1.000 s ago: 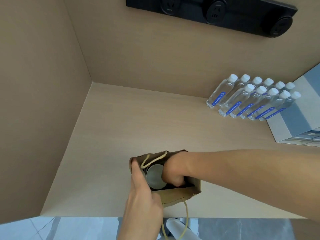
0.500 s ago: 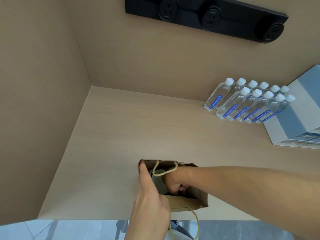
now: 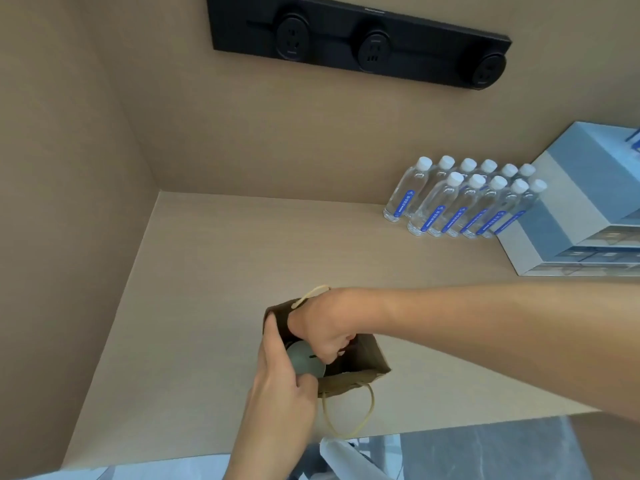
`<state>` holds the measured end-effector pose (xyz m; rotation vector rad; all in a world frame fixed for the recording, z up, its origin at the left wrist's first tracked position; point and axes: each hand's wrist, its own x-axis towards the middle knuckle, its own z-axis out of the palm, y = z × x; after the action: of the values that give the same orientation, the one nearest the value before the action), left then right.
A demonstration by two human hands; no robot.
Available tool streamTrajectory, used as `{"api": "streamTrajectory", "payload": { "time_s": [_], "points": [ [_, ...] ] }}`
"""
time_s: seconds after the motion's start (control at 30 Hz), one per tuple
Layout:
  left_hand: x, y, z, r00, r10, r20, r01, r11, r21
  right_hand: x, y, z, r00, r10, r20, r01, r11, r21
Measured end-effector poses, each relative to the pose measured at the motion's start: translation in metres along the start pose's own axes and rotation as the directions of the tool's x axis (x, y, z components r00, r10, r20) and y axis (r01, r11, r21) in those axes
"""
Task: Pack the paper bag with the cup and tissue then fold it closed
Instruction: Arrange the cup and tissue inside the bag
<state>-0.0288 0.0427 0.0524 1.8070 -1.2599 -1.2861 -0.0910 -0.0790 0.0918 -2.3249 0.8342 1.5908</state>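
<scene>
Cup (image 3: 304, 358): sitting inside the paper bag (image 3: 349, 382), near the surface's (image 3: 207, 271) front edge.
Right hand (image 3: 325, 327): reaching into the bag, fingers curling onto the cup lid, likely seating it.
Left hand (image 3: 280, 386): pinching the bag's left rim, keeping the mouth open.
Tissue: not visible.

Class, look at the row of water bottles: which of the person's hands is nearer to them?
Right. The right hand reaches into the paper bag on the side toward the water bottles; the left hand grips the bag's far edge.

Brown paper bag (image 3: 360, 380), grey-green cup (image 3: 304, 358)
</scene>
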Motion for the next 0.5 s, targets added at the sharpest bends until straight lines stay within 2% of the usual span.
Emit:
{"api": "streamTrajectory", "payload": {
  "time_s": [0.13, 0.3, 0.5],
  "points": [
    [0.001, 0.002, 0.001, 1.0, 0.001, 0.031, -0.002, 1.0, 0.024, 0.01, -0.008, 0.026, 0.986, 0.019, -0.168, 0.007, 0.988, 0.154],
    [0.0, 0.003, 0.0, 0.998, 0.027, 0.06, -0.027, 1.0, -0.002, 0.039, -0.011, 0.05, 0.993, 0.092, -0.073, -0.054, 0.91, 0.412],
    [0.001, 0.002, 0.002, 0.998, 0.03, 0.05, -0.029, 1.0, -0.011, 0.05, -0.014, 0.057, 0.981, 0.183, -0.063, -0.112, 0.801, 0.589]
  ]
}}
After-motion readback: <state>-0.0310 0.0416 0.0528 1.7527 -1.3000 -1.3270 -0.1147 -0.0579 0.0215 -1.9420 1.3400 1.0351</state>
